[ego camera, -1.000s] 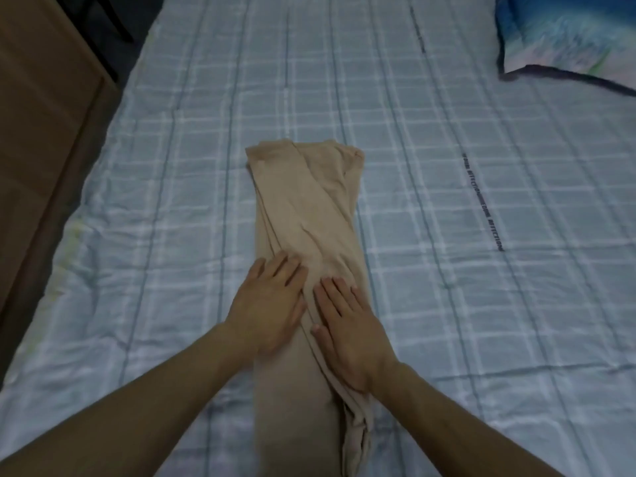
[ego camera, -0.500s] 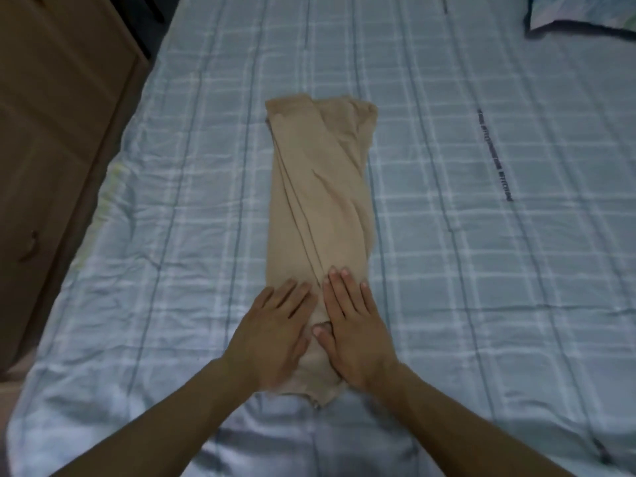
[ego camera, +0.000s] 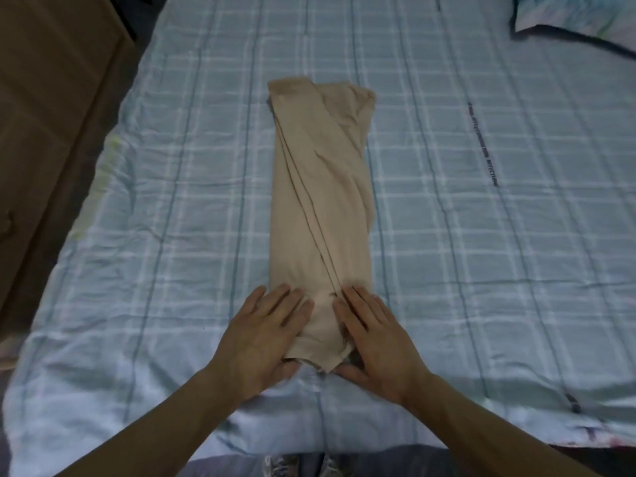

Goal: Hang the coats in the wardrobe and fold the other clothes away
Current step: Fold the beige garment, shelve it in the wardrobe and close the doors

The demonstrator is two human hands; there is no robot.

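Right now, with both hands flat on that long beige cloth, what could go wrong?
The beige garment is a narrow strip of slanted, overlapping layers; if the left hand and right hand roll its near end unevenly, the layers may slide apart. That end lies close to the near edge of the bed, so a pull toward the person might drag it off.
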